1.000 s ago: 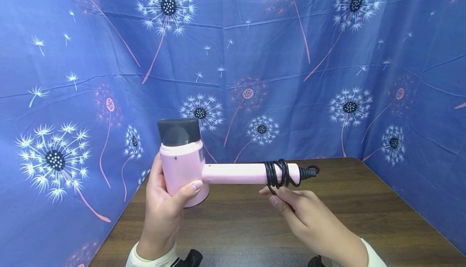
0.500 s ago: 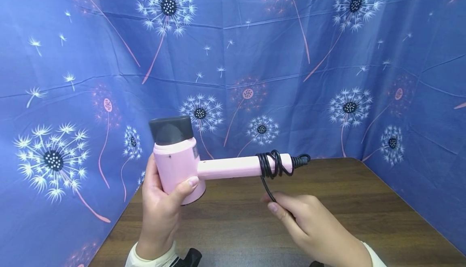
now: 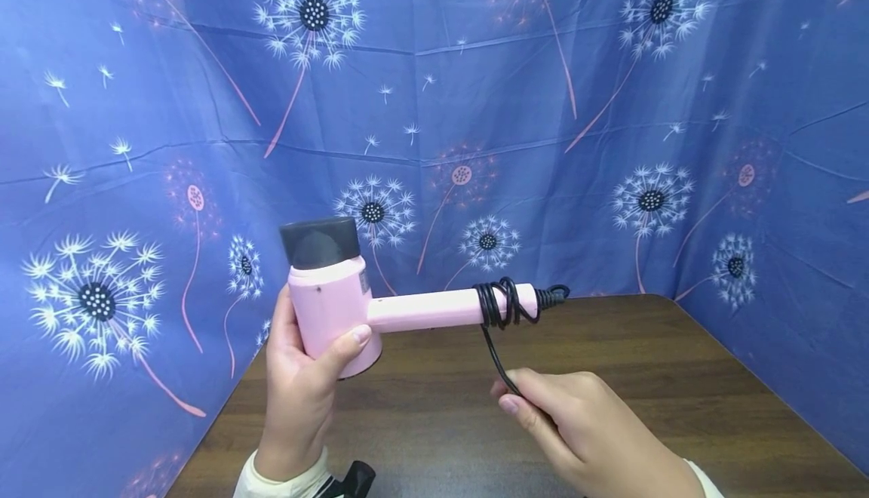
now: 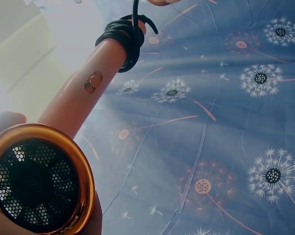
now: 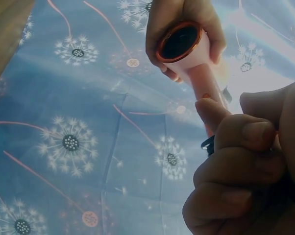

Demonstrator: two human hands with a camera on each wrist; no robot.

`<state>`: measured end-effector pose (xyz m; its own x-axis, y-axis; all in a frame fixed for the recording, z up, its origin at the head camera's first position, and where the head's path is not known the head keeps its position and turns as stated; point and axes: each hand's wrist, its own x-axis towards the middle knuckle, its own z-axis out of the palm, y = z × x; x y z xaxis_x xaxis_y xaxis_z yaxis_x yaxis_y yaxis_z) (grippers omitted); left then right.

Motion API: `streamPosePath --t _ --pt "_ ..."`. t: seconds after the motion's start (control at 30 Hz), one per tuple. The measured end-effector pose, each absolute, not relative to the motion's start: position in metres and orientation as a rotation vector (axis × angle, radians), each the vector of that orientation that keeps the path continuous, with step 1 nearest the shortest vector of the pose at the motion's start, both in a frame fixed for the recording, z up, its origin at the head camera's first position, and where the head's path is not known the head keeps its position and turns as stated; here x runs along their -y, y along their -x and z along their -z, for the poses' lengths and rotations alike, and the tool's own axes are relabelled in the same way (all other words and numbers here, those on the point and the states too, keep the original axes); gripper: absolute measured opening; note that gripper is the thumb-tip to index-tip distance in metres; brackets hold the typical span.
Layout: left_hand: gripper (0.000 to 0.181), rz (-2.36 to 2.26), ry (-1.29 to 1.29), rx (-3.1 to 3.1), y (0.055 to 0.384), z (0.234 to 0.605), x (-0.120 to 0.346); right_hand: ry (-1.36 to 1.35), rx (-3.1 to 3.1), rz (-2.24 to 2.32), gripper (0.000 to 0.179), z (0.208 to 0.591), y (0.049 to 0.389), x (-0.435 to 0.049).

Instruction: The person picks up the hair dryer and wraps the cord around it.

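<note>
My left hand point(image 3: 302, 388) grips the barrel of a pink hair dryer point(image 3: 333, 302) and holds it up above the table, its dark grey nozzle point(image 3: 320, 244) pointing upward. The handle point(image 3: 424, 311) reaches out to the right. Near its end a black cord point(image 3: 498, 303) is wound round it in several loops. One length of cord hangs from the loops to my right hand point(image 3: 584, 426), which pinches it between thumb and curled fingers. In the left wrist view the dryer's round mesh intake point(image 4: 37, 183) and gold rim show, with copper-coloured buttons point(image 4: 93, 82) on the handle.
A brown wooden table point(image 3: 421, 438) lies below both hands. Blue cloth with a dandelion print point(image 3: 434, 106) stands behind it and along both sides. A black strap mount point(image 3: 358, 479) sits at my left wrist.
My right hand has moved down, drawing a longer piece of cord away from the loops. The hair dryer has shifted slightly left, its handle end tilting up a little.
</note>
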<state>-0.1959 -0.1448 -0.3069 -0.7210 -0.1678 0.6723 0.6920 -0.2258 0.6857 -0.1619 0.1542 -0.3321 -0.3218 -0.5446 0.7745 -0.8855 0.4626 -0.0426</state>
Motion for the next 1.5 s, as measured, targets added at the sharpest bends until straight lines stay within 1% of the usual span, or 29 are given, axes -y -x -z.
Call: streamPosePath --t 0.27,0.5,0.73,1.0,1.5 --pt "0.088 1.963 0.595 1.496 0.197 0.307 0.145 -1.283 1.964 -0.632 0.018 0.328 0.159 -0.154" --pt "0.099 1.921 0.552 1.566 0.192 0.302 0.143 -1.306 1.899 -0.601 0.013 0.323 0.157 -0.156" --pt "0.097 1.903 0.557 1.576 0.196 0.302 0.143 -1.335 1.814 -0.621 0.016 0.318 0.154 -0.156" --pt "0.099 1.892 0.539 1.617 0.198 0.306 0.142 -1.346 1.763 -0.615 0.021 0.313 0.154 -0.159" --pt "0.100 1.776 0.590 1.736 0.200 0.309 0.143 -1.362 1.662 -0.666 0.024 0.307 0.159 -0.161"
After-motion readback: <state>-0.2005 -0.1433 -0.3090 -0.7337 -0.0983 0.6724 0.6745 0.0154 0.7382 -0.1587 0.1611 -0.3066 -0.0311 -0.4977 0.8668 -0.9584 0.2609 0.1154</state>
